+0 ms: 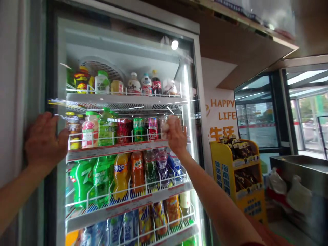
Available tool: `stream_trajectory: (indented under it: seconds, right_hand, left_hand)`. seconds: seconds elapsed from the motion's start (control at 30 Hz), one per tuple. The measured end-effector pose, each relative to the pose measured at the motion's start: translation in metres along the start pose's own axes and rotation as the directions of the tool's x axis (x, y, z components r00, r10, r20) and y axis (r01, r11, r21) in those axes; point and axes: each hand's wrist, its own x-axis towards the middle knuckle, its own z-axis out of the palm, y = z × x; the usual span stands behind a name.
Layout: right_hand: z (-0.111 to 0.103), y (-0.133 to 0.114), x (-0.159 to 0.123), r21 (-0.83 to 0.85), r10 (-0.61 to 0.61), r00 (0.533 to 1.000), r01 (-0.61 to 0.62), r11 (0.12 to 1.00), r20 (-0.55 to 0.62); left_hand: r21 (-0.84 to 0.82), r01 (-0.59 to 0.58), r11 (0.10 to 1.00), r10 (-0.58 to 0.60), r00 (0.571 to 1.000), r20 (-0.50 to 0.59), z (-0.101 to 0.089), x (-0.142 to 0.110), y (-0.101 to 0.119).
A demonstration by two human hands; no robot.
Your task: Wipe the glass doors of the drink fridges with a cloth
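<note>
A tall drinks fridge stands before me, its glass door filling much of the view. My left hand lies against the dark left edge of the door, fingers stretched and thumb apart, with nothing in it. In front of the glass, at the height of the can shelf, is my right hand. Motion blurs its fingers, so their grip and any contact with the glass are unclear. Behind the glass sit a green can, a pink can, an orange soda bottle and large green bottles.
Right of the fridge stands a yellow display rack with packaged goods. White plastic bags hang by a metal counter farther right. A wooden overhang juts out above, and windows lie behind.
</note>
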Motion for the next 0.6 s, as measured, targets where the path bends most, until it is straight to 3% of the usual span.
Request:
stream_trajectory:
  seconds: [0.03, 0.07, 0.1, 0.13, 0.17, 0.2, 0.23, 0.27, 0.3, 0.33, 0.37, 0.43, 0.47, 0.5, 0.53, 0.6]
  right_hand:
    - [-0.002, 0.007, 0.002, -0.015, 0.195, 0.979, -0.197, 0.98, -0.061]
    - [-0.003, 0.012, 0.004, -0.018, 0.354, 0.928, -0.359, 0.933, -0.116]
    - [-0.003, 0.013, 0.004, -0.015, 0.436, 0.888, -0.443, 0.897, -0.15]
    - [-0.003, 0.01, 0.001, -0.016, 0.428, 0.891, -0.435, 0.9, -0.154]
    - [-0.001, 0.005, -0.003, -0.023, 0.333, 0.935, -0.339, 0.941, -0.123]
    - [0.001, -0.002, -0.009, -0.026, 0.172, 0.983, -0.175, 0.984, -0.067]
    - [0.003, -0.007, -0.015, -0.02, -0.002, 1.0, 0.002, 1.0, -0.007]
    - [0.004, -0.009, -0.02, -0.01, -0.131, 0.991, 0.132, 0.991, 0.039]
    - [0.005, -0.007, -0.023, -0.011, -0.176, 0.983, 0.177, 0.984, 0.058]
    - [0.004, -0.001, -0.023, -0.028, -0.12, 0.992, 0.121, 0.992, 0.045]
    - [0.003, 0.007, -0.022, -0.052, 0.023, 1.0, -0.023, 0.998, -0.001]
    - [0.0, 0.025, -0.019, -0.074, 0.358, 0.926, -0.368, 0.927, -0.12]
    - [-0.001, 0.029, -0.021, -0.076, 0.441, 0.885, -0.455, 0.887, -0.151]
    - [-0.001, 0.03, -0.025, -0.08, 0.45, 0.88, -0.465, 0.882, -0.154]
    - [-0.001, 0.026, -0.032, -0.084, 0.385, 0.914, -0.397, 0.914, -0.125]
    - [0.001, 0.012, -0.048, -0.061, 0.079, 0.997, -0.078, 0.995, 0.003]
  left_hand:
    - [0.001, 0.006, 1.0, -0.006, 1.0, 0.0, 0.0, 0.0, -0.001]
    - [0.003, 0.013, 1.0, -0.013, 1.0, 0.002, 0.001, 0.0, -0.001]
    - [0.007, 0.016, 1.0, -0.017, 1.0, 0.004, 0.001, 0.0, -0.002]
    - [0.012, 0.019, 1.0, -0.019, 1.0, 0.007, 0.001, -0.001, -0.003]
    - [0.018, 0.023, 1.0, -0.023, 1.0, 0.01, 0.001, -0.001, -0.003]
    - [0.023, 0.027, 0.999, -0.027, 1.0, 0.013, 0.001, -0.001, -0.004]
    - [0.027, 0.03, 0.999, -0.03, 0.999, 0.015, 0.001, -0.001, -0.004]
    - [0.029, 0.031, 0.999, -0.032, 0.999, 0.018, 0.001, -0.002, -0.004]
    - [0.028, 0.032, 0.999, -0.033, 0.999, 0.017, 0.001, -0.002, -0.004]
    - [0.021, 0.032, 0.999, -0.032, 0.999, 0.014, 0.001, -0.002, -0.004]
    - [0.013, 0.03, 0.999, -0.03, 0.999, 0.011, 0.001, -0.002, -0.004]
    - [-0.004, 0.026, 1.0, -0.026, 1.0, 0.006, 0.001, -0.002, -0.003]
    - [-0.009, 0.027, 1.0, -0.027, 1.0, 0.002, 0.001, -0.001, -0.003]
    - [-0.011, 0.028, 1.0, -0.028, 1.0, -0.003, 0.0, 0.0, -0.003]
    - [-0.011, 0.022, 1.0, -0.022, 1.0, -0.006, 0.0, 0.0, -0.003]
    - [-0.011, 0.01, 1.0, -0.01, 1.0, -0.007, 0.001, 0.0, -0.002]
